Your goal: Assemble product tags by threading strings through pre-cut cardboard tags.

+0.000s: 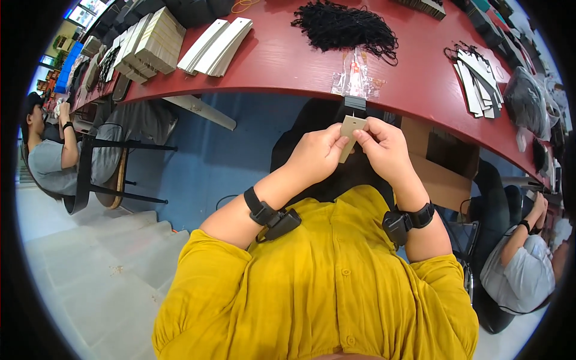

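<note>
A beige cardboard hang tag point(352, 127) with a small hole at its far end is held between both hands, just off the table's near edge. My left hand point(319, 151) pinches its left side with the thumb on top. On its right side, my right hand point(384, 149) grips with thumb and bent fingers. Right beyond the tag a black block with a thin metal pin point(355, 105) sits at the table edge, under taped clear plastic point(359, 75). Farther back lies a tangled heap of black strings point(343, 29).
The red table point(270, 60) curves across the far side. Stacks of blank tags point(217, 47) and thicker bundles point(157, 43) stand left; strung tags point(477, 81) lie right beside a plastic bag point(528, 99). An open cardboard box point(441, 180) is underneath. Co-workers sit at left point(54, 150) and right point(519, 264).
</note>
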`<state>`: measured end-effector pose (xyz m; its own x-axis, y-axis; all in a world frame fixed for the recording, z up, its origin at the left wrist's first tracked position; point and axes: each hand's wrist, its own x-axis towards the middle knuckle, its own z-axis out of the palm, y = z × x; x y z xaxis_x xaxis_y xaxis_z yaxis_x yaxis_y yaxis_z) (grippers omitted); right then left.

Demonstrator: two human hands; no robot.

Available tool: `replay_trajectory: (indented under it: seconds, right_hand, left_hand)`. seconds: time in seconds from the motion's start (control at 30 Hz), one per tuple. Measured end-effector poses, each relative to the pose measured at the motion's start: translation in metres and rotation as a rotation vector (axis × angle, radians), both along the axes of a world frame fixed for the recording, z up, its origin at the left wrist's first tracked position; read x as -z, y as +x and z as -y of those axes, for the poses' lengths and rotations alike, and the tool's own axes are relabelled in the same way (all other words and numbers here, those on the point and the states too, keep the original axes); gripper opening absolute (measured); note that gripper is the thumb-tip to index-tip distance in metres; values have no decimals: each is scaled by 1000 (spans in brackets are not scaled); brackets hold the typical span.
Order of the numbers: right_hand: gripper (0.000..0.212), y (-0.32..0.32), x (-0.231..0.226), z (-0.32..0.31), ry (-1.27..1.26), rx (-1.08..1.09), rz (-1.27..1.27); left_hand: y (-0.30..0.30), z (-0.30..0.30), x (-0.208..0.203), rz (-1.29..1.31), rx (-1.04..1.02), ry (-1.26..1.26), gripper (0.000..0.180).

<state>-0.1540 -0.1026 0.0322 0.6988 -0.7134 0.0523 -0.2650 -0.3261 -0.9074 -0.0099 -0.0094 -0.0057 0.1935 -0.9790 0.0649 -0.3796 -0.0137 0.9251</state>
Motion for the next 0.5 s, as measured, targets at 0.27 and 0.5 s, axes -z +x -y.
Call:
replay_trajectory:
  seconds: [0.27, 0.5]
  right_hand:
    - [12, -1, 9, 1, 36, 32, 41]
    - [15, 4, 3, 4, 62, 65, 30]
  left_hand:
    - [-4, 3, 1, 81, -31, -124, 18]
    - [5, 9, 0, 71, -35, -2, 23]
